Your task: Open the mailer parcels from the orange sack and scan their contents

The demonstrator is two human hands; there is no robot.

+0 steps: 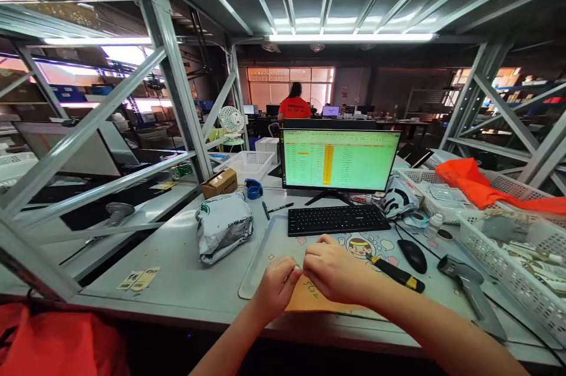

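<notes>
Close together over the front of the desk, my left hand (275, 286) and my right hand (331, 270) are both closed, fingertips nearly meeting. Whatever is pinched between them is hidden by the fingers. Just below lies an orange-yellow paper or envelope (305, 300) with green handwriting, partly covered by my right hand and forearm; whether the fingers grip its edge I cannot tell. Right of my right hand rests a black and yellow utility knife (395, 273) on a cartoon-printed desk mat (265, 267). A black keyboard (338, 220) sits just beyond the hands.
A monitor (340, 158) with a spreadsheet stands behind the keyboard. To the right are a mouse (412, 255), a barcode scanner (473, 290) and white baskets (508, 273). A grey-white plastic parcel (224, 226) and a small carton (220, 183) lie left. A person (295, 106) is farther back.
</notes>
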